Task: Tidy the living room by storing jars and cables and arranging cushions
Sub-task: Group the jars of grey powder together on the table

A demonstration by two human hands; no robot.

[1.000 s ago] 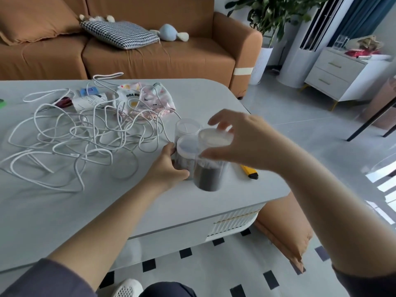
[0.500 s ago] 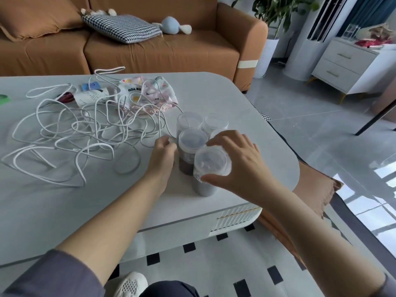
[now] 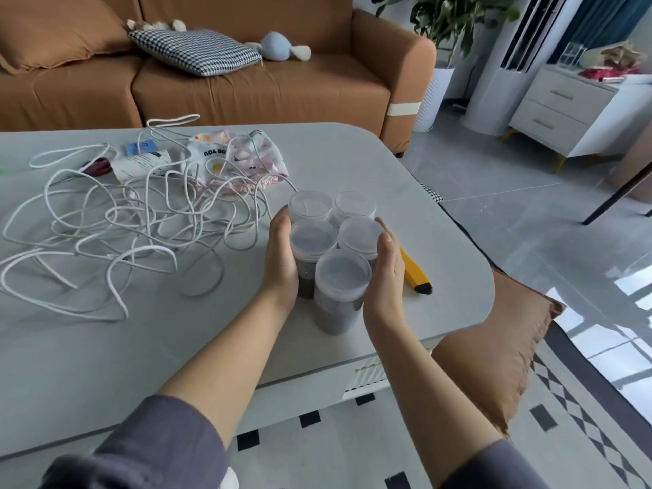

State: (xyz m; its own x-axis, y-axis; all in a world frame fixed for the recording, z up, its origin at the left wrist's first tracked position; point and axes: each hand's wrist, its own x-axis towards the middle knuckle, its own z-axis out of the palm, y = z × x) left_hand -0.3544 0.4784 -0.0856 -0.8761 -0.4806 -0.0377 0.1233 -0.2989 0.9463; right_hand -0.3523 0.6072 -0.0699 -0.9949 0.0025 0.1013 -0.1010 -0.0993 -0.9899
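Several clear jars with white lids [image 3: 342, 273] stand bunched together on the grey table [image 3: 88, 347], some filled with dark contents. My left hand [image 3: 280, 262] presses flat against the left side of the bunch. My right hand [image 3: 386, 273] presses its right side, fingers nearly straight. A tangle of white cable [image 3: 141, 220] sprawls over the table to the left of the jars. A checked cushion [image 3: 197, 51] and a brown cushion [image 3: 53, 30] lie on the orange sofa. Another brown cushion [image 3: 494, 354] lies on the floor by the table's right end.
A yellow utility knife [image 3: 414, 273] lies just right of my right hand. A patterned pouch [image 3: 240, 157] and small packets sit under the cable at the back. A blue plush toy [image 3: 278, 51] is on the sofa. A white cabinet [image 3: 564, 111] stands at right.
My right hand has set the jar it carried down at the front of the bunch and released it. Both hands now flank the jars with flat palms.
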